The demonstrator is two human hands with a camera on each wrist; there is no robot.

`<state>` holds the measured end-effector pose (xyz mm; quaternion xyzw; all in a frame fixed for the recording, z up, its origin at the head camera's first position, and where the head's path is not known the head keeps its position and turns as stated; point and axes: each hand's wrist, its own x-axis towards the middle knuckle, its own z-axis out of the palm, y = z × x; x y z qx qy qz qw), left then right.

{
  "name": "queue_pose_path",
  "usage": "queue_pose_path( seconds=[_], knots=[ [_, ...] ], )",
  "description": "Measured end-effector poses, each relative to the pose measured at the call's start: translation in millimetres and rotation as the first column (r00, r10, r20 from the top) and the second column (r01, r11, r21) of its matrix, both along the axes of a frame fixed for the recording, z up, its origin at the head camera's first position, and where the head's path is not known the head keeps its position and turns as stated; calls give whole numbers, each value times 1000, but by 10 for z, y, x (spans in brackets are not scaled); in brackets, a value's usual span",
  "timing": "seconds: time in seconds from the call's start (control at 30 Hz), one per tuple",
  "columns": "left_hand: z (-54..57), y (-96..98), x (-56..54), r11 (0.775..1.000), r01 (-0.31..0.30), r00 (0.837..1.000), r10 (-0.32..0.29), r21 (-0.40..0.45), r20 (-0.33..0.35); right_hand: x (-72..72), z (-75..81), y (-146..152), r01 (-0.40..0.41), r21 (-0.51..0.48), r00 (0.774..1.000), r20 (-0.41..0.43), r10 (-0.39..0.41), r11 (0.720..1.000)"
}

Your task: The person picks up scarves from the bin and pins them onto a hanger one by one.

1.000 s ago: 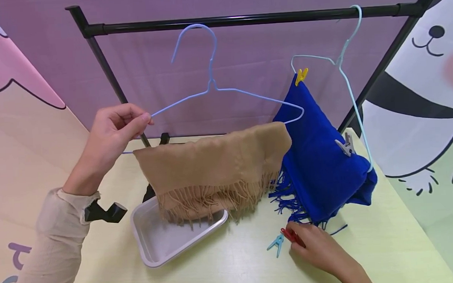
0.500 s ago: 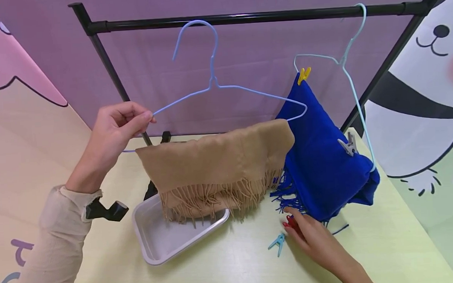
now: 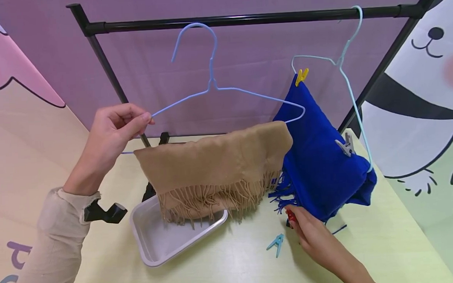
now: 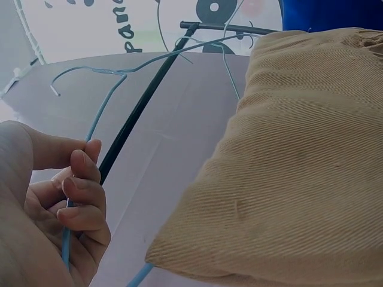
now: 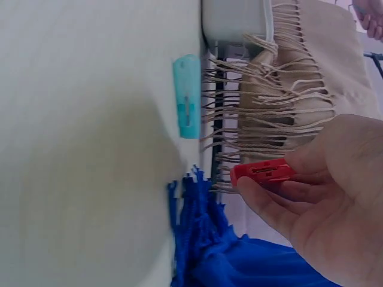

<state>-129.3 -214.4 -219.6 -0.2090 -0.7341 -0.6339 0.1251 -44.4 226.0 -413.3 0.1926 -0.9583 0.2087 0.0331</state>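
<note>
My left hand (image 3: 116,136) pinches the left arm of a blue wire hanger (image 3: 247,91), its hook in front of the rack's bar. Over the hanger's lower wire a tan fringed scarf (image 3: 216,163) hangs folded. My right hand (image 3: 312,233) holds a red clothespin (image 5: 263,171) between thumb and fingers, just above the table and beside the blue fringe. A light-blue clothespin (image 3: 276,244) lies on the table to the left of that hand. Behind it, a blue scarf (image 3: 315,154) hangs from a pale green hanger (image 3: 352,88), with a yellow clothespin (image 3: 301,76) and a grey clothespin (image 3: 346,145) on it.
A black rack bar (image 3: 266,18) runs across the back, and the pale green hanger hooks over its right end. Below the tan scarf stands a light grey tray (image 3: 152,258), partly covered by the fringe. The pale table (image 3: 241,271) spreads under everything.
My right hand has lifted the red clothespin from beside the light-blue one and moved it slightly up and right. My left hand and the tan scarf stay nearly still.
</note>
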Motion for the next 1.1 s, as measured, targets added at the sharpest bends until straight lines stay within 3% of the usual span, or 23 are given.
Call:
queue_pose_path(
  seconds=[0.23,0.57,0.87,1.0,1.1],
  knots=[
    [-3,-1,5,1000,-16,1000,16,1,-8,19,147,-77,14,-47,998,65,-11,999],
    [-6,12,1,998,-56,998,55,-24,-34,0,286,-159,-88,-112,992,-95,77,990],
    [-4,24,-1,999,-53,998,52,-14,-40,-49,489,-281,-229,-109,920,-348,178,967],
    [1,28,-2,999,-36,999,36,10,-38,-78,578,-347,-270,-131,900,-386,202,954],
    [8,32,4,999,-32,999,32,17,-29,-93,628,-380,-281,-140,902,-378,211,949]
  ],
)
